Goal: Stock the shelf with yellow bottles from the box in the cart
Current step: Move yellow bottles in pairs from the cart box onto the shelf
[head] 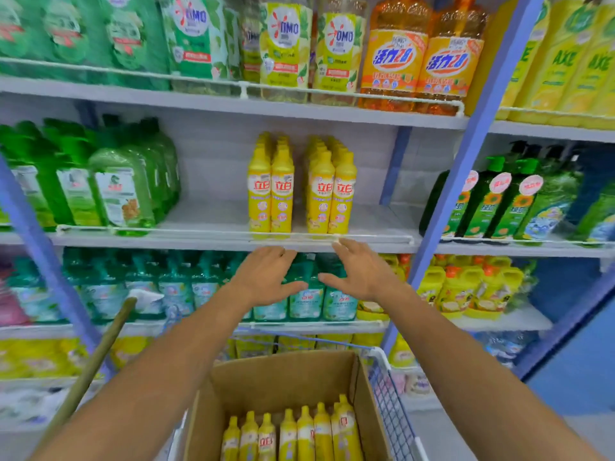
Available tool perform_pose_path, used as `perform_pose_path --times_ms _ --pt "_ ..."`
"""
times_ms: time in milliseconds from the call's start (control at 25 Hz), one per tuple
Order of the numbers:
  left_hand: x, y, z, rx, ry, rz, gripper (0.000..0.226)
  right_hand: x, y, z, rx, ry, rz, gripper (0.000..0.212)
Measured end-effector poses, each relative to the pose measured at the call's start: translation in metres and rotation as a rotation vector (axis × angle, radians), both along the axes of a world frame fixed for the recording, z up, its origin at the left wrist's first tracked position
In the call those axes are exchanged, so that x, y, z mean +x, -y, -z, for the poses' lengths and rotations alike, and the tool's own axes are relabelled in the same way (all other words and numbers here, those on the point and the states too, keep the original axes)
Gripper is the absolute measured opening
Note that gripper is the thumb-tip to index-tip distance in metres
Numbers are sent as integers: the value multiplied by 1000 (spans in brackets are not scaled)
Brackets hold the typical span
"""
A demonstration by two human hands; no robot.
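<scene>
Blue uprights point(464, 161); blue wall point(582, 361); grey floor point(565, 437).

box point(286, 371) 1 | cart point(390, 395) 1 | front-row yellow bottles point(282, 191) on shelf point(213, 240) 4 | orange bottles point(392, 58) 2

Single head-worn wide-angle view. Faces the shelf point(213, 214) squarely from near, tilted slightly down. The box point(283, 374) in the cart point(389, 404) lies close below, cut by the lower edge.
</scene>
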State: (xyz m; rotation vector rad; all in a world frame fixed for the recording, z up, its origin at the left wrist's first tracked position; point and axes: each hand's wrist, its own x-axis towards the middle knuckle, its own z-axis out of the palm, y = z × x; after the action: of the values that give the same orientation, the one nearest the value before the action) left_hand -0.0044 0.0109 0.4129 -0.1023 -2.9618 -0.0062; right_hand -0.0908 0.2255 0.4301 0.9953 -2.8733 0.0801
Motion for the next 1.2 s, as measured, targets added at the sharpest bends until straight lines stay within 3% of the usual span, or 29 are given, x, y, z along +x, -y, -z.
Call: perform_pose_path --times_ms 240,400,560,920,1080,1200 --pt "62 28 17 26 14 -80 83 56 34 7 73 -13 -77 92" --pt "79 42 28 20 50 -137 92 64 51 22 95 5 -118 92" --pt "76 41 57 25 115 -159 84 59 55 52 102 49 -156 92" --pt "46 6 153 88 301 -177 94 13 19 171 133 197 -226 84" --pt "52 -9 219 124 371 -171 75 17 4 242 163 324 -243 85" --pt "53 -7 276 135 496 -152 82 22 -3 297 211 392 -216 82"
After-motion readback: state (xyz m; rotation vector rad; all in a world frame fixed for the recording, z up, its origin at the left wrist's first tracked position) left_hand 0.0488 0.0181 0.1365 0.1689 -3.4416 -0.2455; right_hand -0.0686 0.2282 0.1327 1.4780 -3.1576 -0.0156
